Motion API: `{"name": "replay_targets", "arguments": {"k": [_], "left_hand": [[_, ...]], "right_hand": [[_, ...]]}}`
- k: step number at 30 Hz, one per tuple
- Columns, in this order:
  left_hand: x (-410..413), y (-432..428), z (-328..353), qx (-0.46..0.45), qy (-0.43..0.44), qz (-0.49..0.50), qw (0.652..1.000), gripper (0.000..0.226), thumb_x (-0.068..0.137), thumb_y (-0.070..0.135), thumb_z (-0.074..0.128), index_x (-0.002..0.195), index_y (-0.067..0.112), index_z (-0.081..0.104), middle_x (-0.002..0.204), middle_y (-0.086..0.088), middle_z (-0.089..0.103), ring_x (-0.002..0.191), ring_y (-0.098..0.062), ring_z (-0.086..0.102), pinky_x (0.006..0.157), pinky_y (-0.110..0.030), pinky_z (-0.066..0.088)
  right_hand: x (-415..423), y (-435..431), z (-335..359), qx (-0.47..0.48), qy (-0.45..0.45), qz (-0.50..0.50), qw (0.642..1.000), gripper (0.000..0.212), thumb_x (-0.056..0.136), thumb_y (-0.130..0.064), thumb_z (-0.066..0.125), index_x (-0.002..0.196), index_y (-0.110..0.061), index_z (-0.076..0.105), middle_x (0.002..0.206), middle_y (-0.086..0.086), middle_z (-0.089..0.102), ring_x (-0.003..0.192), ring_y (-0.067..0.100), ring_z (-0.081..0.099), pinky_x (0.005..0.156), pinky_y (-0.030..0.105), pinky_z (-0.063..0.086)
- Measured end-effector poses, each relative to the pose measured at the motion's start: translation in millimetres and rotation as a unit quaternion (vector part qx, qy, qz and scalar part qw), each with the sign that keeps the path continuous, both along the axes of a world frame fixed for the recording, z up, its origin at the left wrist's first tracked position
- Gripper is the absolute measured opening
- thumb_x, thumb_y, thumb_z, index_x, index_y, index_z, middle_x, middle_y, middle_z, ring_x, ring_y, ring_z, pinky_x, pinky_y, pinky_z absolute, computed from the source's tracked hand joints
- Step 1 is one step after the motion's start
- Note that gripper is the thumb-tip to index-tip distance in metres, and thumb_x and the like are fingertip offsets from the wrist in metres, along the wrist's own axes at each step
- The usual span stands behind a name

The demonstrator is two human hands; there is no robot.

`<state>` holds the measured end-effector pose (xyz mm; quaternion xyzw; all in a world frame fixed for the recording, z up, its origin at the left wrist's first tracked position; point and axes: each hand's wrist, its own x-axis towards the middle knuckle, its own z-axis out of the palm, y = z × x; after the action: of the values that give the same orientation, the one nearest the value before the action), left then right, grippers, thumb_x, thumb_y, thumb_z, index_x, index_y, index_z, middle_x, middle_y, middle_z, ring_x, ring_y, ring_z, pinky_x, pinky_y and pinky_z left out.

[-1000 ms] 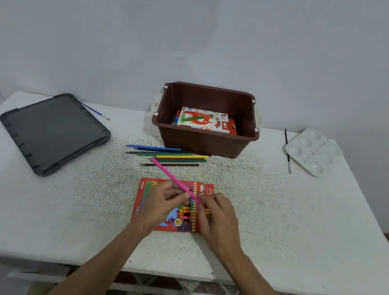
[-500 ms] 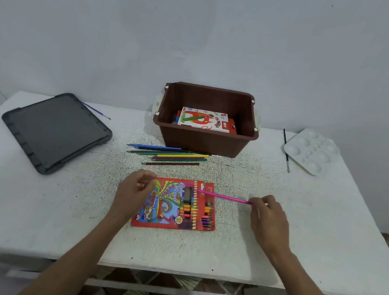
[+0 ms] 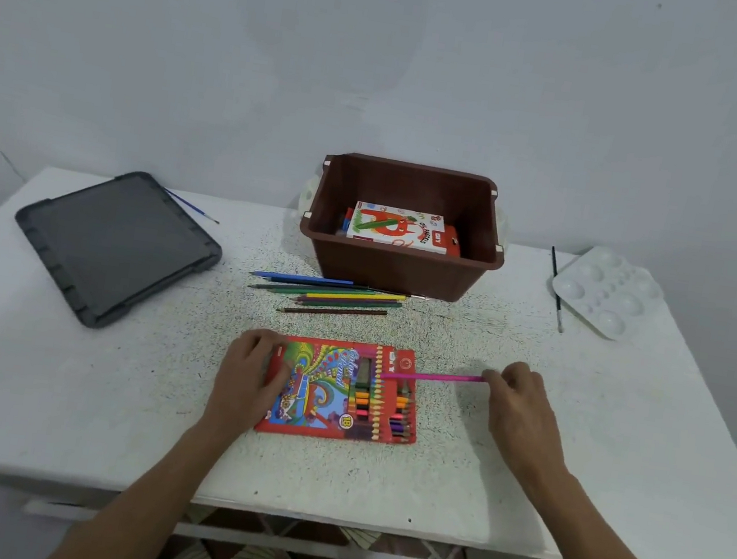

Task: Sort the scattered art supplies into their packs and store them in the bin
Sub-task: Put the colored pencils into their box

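A red colour-pencil pack (image 3: 331, 392) lies flat on the table in front of me. My left hand (image 3: 252, 369) presses down on the pack's left end. To the right of the pack, my right hand (image 3: 517, 407) pinches the back end of a pink pencil (image 3: 435, 377). The pencil's tip rests at the pack's open right end. Several loose coloured pencils (image 3: 331, 295) lie in a row between the pack and the brown bin (image 3: 399, 267). Inside the bin lies a white oil-pastel box (image 3: 397, 226).
A dark grey bin lid (image 3: 113, 243) lies at the back left with a thin blue brush (image 3: 192, 207) behind it. A white paint palette (image 3: 606, 291) and a black brush (image 3: 556, 286) sit at the back right. The wall stands close behind the table.
My hands have moved apart: the left went to the pack's left end, the right carried the pink pencil out to the right and levelled it, tip at the pack's opening.
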<state>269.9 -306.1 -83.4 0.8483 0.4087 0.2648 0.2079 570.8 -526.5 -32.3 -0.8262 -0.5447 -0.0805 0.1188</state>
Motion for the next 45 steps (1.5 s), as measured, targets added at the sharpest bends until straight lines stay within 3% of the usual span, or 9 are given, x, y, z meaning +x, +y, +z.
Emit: {"name": "replay_targets", "arguments": {"k": [8,13,16,19,26,35,38,42,45], "left_hand": [[1.8,-3.6,3.4,-0.036,0.007,0.022,0.999,0.041,0.087,0.045,0.048,0.115,0.017,0.061,0.119,-0.003,0.056,0.104,-0.012,0.049,0.084,-0.031,0.043],[0.5,-3.6,4.0,-0.046,0.006,0.023,0.999,0.033,0.091,0.039,0.054,0.115,0.018,0.060,0.119,-0.003,0.055,0.103,-0.009,0.045,0.083,-0.029,0.040],[1.4,-4.1,4.3,-0.051,0.005,0.019,0.999,0.037,0.088,0.044,0.050,0.114,0.019,0.060,0.117,0.000,0.055,0.101,-0.008,0.047,0.081,-0.028,0.041],[1.5,-0.4,4.6,-0.062,-0.002,0.019,0.998,0.029,0.091,0.038,0.057,0.113,0.020,0.059,0.116,0.002,0.054,0.102,-0.010,0.050,0.080,-0.028,0.043],[17.3,20.1,21.8,-0.107,0.018,0.075,0.991,0.025,0.099,0.032,0.052,0.121,0.023,0.059,0.126,0.003,0.050,0.091,-0.006,0.061,0.063,-0.025,0.052],[34.7,45.1,30.2,0.028,0.128,0.033,0.991,0.031,0.097,0.022,0.055,0.127,0.019,0.065,0.124,-0.006,0.060,0.103,-0.022,0.059,0.072,-0.036,0.054],[39.7,49.2,33.1,0.110,0.212,0.002,0.971,0.030,0.092,0.018,0.061,0.121,0.016,0.068,0.122,-0.008,0.066,0.108,-0.029,0.058,0.081,-0.043,0.052],[47.0,53.1,43.0,0.162,0.266,-0.037,0.949,0.032,0.088,0.017,0.065,0.120,0.014,0.066,0.110,-0.007,0.071,0.104,-0.029,0.060,0.084,-0.040,0.047],[51.5,58.6,42.7,0.183,0.299,-0.066,0.934,0.038,0.088,0.019,0.066,0.126,0.018,0.061,0.116,-0.004,0.066,0.107,-0.024,0.059,0.087,-0.037,0.047]], "right_hand": [[4.3,-19.9,-15.4,-0.004,0.018,-0.053,0.998,0.039,0.075,0.009,0.074,0.111,-0.001,0.063,0.099,0.014,0.048,0.085,0.030,0.044,0.052,0.036,0.046],[-28.8,4.7,-22.8,-0.018,0.065,0.011,0.998,0.012,0.098,-0.027,0.056,0.110,-0.025,0.059,0.109,0.007,0.052,0.097,0.027,0.053,0.078,0.042,0.050],[-51.1,17.6,-28.4,0.034,0.084,0.111,0.990,0.039,0.084,-0.016,0.077,0.119,-0.009,0.063,0.099,0.008,0.055,0.084,0.022,0.053,0.064,0.027,0.049],[-65.9,21.8,-33.9,0.025,0.100,0.146,0.984,0.063,0.071,-0.012,0.085,0.127,-0.005,0.057,0.105,0.010,0.058,0.089,0.022,0.055,0.066,0.028,0.053],[-72.7,18.5,-42.8,0.061,0.095,0.110,0.987,0.068,0.072,-0.007,0.082,0.132,0.000,0.053,0.121,0.019,0.054,0.105,0.028,0.054,0.078,0.034,0.056],[-72.1,17.9,-41.1,0.090,0.080,0.133,0.984,0.075,0.068,-0.013,0.086,0.132,-0.010,0.047,0.126,0.014,0.043,0.104,0.032,0.057,0.077,0.037,0.057],[-73.7,18.5,-38.8,0.099,0.084,0.135,0.982,0.077,0.067,-0.011,0.087,0.133,-0.008,0.046,0.123,0.013,0.044,0.101,0.033,0.058,0.078,0.035,0.054],[-74.8,17.9,-40.4,0.100,0.080,0.122,0.984,0.076,0.068,-0.012,0.087,0.132,-0.008,0.047,0.119,0.016,0.049,0.100,0.033,0.060,0.077,0.034,0.054],[-74.1,17.8,-42.2,0.102,0.087,0.118,0.984,0.073,0.071,-0.012,0.084,0.133,-0.007,0.046,0.117,0.020,0.054,0.099,0.034,0.060,0.076,0.037,0.057]]}}
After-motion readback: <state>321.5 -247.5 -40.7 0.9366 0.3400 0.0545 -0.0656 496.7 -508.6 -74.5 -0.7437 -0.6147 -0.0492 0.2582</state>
